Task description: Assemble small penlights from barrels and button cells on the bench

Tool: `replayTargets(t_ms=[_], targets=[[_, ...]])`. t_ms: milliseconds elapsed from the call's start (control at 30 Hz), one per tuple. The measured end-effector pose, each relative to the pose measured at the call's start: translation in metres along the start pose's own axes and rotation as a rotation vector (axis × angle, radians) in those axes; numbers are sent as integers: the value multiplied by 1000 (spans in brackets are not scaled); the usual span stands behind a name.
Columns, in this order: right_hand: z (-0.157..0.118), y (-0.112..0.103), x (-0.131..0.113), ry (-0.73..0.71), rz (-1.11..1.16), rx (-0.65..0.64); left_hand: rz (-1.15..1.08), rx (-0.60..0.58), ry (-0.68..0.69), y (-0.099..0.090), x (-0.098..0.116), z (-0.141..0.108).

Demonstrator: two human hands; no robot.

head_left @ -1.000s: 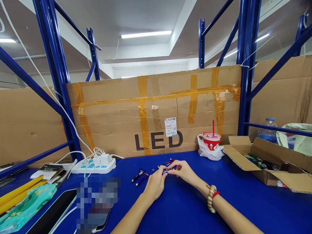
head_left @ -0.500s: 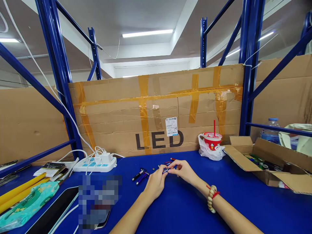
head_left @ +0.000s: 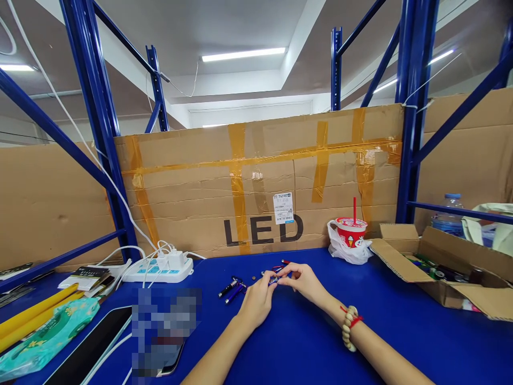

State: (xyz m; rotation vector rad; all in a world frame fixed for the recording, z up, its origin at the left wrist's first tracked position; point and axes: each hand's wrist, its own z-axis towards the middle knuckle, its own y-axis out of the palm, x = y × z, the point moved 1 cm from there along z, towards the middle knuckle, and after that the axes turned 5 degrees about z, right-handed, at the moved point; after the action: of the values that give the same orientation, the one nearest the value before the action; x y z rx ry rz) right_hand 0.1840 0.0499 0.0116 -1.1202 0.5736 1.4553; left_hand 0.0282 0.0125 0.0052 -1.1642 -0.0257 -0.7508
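Observation:
My left hand and my right hand meet above the blue table. Between their fingertips is a small shiny metallic piece, mostly covered, so its kind is unclear. Both hands are closed in a pinch on it. Just left of my left hand lie a slim black cylinder with silver ends and a purple one. Beyond my fingers are red slim pieces, partly hidden. A tiny round disc rests on the table near my left fingers.
A white power strip with cables stands at the back left. A phone, partly blurred out, and a teal packet lie left. At the right are a red cup in a plastic bag and an open cardboard box.
The whole view has shifted very slightly. Both hands keep nearly the same pose around the metallic piece; nothing else has visibly moved.

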Motion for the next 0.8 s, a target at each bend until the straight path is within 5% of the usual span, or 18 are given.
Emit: replayTargets(t_ms=[800], targets=[[0, -2, 2, -98, -146, 39, 15, 39, 68, 1, -1, 0]])
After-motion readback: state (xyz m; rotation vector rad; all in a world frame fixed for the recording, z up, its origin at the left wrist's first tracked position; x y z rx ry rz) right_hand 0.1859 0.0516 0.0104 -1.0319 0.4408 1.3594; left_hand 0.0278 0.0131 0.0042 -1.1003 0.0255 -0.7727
